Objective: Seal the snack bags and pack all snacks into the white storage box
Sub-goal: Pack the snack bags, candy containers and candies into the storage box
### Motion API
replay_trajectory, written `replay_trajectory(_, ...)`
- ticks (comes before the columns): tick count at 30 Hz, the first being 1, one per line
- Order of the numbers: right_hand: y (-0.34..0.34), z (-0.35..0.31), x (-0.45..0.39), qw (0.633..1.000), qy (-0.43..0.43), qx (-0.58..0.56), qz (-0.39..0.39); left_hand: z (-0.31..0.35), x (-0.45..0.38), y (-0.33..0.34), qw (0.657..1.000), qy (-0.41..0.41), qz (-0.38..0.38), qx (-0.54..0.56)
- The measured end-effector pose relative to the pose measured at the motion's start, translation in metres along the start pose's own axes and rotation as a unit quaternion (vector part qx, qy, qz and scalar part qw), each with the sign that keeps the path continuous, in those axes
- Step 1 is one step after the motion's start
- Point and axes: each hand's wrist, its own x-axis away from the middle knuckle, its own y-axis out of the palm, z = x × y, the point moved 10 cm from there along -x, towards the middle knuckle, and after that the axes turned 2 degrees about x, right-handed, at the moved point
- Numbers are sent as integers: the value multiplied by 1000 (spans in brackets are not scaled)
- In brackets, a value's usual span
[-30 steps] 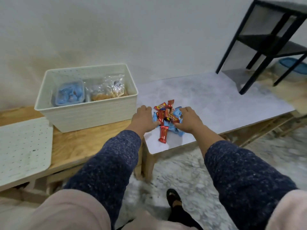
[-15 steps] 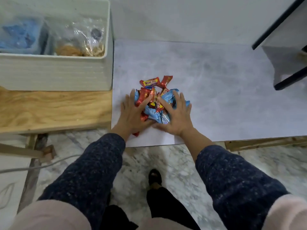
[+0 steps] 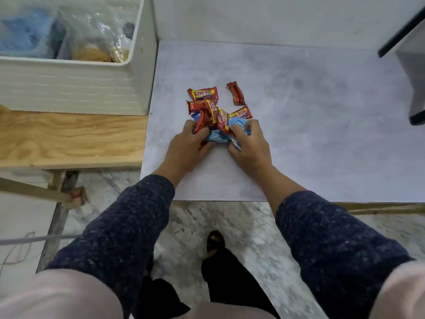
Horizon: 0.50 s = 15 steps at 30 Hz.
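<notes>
A pile of small wrapped snacks [image 3: 213,116], red and light blue, lies on the grey marble-look tabletop [image 3: 310,116]. My left hand [image 3: 187,146] and my right hand [image 3: 250,146] curl around the near side of the pile, fingers closed on several wrappers. One red snack [image 3: 236,93] lies apart at the far right of the pile, and another red snack [image 3: 203,93] rests at its far edge. The white storage box [image 3: 76,86] stands to the left on a wooden bench, holding a clear bag of snacks [image 3: 99,38] and a blue bag [image 3: 25,35].
The wooden bench [image 3: 69,139] sits left of the tabletop and slightly lower. A black metal frame [image 3: 409,42] stands at the far right of the table. Marble floor and my feet are below the table's front edge.
My hands, laid flat on the pile before, have curled shut around the wrappers. Two red snacks have slipped out at the far side. The view has moved closer.
</notes>
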Motion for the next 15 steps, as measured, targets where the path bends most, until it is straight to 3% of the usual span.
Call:
replay_trajectory(10,-27,3,-15,998,39,5,-48,15,-2,-37,1000,-4,25,5)
replay_trajectory(15,-76,-20,-32,1000,19,5,-21,26,-22,-86,998,-48,35,30)
